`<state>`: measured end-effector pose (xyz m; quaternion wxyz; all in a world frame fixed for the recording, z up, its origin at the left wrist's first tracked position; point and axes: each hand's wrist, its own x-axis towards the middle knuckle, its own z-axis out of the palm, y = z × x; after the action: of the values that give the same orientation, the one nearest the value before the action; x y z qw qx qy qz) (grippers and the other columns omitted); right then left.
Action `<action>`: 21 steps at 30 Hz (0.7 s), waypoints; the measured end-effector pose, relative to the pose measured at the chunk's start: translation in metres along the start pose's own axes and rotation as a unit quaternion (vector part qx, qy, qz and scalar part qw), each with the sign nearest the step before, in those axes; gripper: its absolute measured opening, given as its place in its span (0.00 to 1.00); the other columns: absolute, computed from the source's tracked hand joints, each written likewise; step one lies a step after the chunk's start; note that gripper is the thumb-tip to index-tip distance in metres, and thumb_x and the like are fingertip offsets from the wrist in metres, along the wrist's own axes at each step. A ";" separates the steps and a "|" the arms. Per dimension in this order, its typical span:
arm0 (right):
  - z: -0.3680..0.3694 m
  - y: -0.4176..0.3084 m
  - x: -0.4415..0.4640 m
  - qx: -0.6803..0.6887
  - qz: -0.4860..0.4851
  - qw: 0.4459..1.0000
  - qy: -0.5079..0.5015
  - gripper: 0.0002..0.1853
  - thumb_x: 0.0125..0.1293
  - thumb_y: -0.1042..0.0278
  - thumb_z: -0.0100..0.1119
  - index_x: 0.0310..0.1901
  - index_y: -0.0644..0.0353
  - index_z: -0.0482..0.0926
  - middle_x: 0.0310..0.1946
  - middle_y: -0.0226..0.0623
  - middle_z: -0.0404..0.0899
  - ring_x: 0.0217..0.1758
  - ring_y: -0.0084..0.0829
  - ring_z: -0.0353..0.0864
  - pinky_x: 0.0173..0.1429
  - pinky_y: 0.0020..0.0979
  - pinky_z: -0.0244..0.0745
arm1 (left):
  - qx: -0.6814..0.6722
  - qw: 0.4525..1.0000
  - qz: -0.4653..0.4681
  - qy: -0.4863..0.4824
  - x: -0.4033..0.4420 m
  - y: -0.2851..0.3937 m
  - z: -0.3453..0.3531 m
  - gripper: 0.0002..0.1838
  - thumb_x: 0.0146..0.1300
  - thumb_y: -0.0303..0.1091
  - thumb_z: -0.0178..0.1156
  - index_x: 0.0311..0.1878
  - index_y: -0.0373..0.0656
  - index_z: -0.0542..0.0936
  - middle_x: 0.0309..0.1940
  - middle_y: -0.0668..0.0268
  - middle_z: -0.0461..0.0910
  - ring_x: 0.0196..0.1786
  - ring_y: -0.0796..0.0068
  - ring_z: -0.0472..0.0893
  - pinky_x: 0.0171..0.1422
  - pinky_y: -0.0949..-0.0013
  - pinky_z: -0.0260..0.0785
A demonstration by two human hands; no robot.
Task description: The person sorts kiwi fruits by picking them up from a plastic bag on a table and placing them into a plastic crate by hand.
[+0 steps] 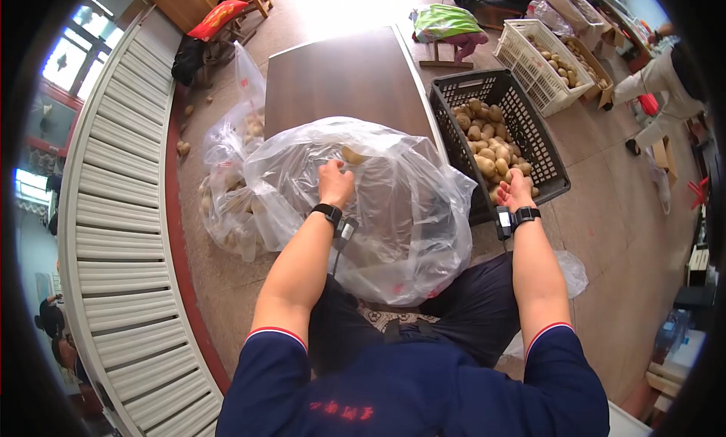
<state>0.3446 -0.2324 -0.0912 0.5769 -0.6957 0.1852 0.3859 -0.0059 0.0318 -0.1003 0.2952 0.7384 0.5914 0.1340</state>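
Note:
A large clear plastic bag [401, 218] lies spread open across my lap and the near end of the brown table. My left hand [335, 184] is over the bag's mouth, its fingers curled, with a potato [352, 155] just beyond the fingertips; whether they touch is unclear. On the right, my right hand [516, 191] reaches over the near end of a black crate [548, 153] that holds many potatoes [491, 138]. Its fingers are bent at the nearest potatoes, and I cannot make out a firm grip on one.
Filled plastic bags [231, 187] stand left of the brown table [340, 82]. Loose potatoes [183, 147] lie near the white radiator [125, 225]. Beyond the black crate are a white crate [522, 63] of potatoes and a stool [452, 51]. A person [665, 97] stands at the far right.

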 end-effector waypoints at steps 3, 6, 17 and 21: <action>0.008 0.002 -0.003 -0.053 -0.015 0.997 -0.051 0.19 0.67 0.48 0.54 0.46 0.56 0.73 0.32 0.29 0.77 0.24 0.25 0.74 0.27 0.30 0.68 | 0.019 0.995 0.097 -0.002 0.005 -0.013 0.008 0.27 0.57 0.35 0.61 0.61 0.43 0.74 0.64 0.48 0.66 0.66 0.49 0.70 0.69 0.54 0.65; 0.030 0.002 -0.024 -0.140 -0.095 0.983 -0.068 0.17 0.66 0.50 0.55 0.46 0.54 0.74 0.35 0.30 0.79 0.23 0.25 0.74 0.26 0.30 0.68 | 0.035 0.991 0.126 -0.022 0.016 -0.009 0.009 0.28 0.58 0.36 0.59 0.64 0.43 0.70 0.70 0.47 0.61 0.71 0.48 0.64 0.73 0.53 0.61; 0.070 0.026 -0.050 -0.256 -0.255 0.912 -0.192 0.19 0.61 0.61 0.65 0.47 0.66 0.78 0.34 0.36 0.80 0.25 0.25 0.78 0.29 0.27 0.75 | 0.197 0.969 0.084 -0.121 0.009 0.046 -0.023 0.30 0.57 0.38 0.66 0.62 0.40 0.71 0.69 0.48 0.63 0.64 0.48 0.74 0.66 0.54 0.70; 0.078 0.031 -0.047 -0.318 -0.258 0.889 -0.205 0.21 0.62 0.58 0.64 0.51 0.66 0.78 0.38 0.42 0.83 0.32 0.28 0.84 0.34 0.29 0.80 | 0.164 0.962 0.178 -0.123 0.026 0.018 0.002 0.38 0.55 0.41 0.68 0.69 0.46 0.65 0.69 0.51 0.65 0.74 0.52 0.62 0.75 0.57 0.60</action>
<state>0.2685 -0.1758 -0.0793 0.4294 -0.7707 -0.2559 0.3952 0.0166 0.0540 -0.0956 0.2123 0.8810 0.4228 -0.0064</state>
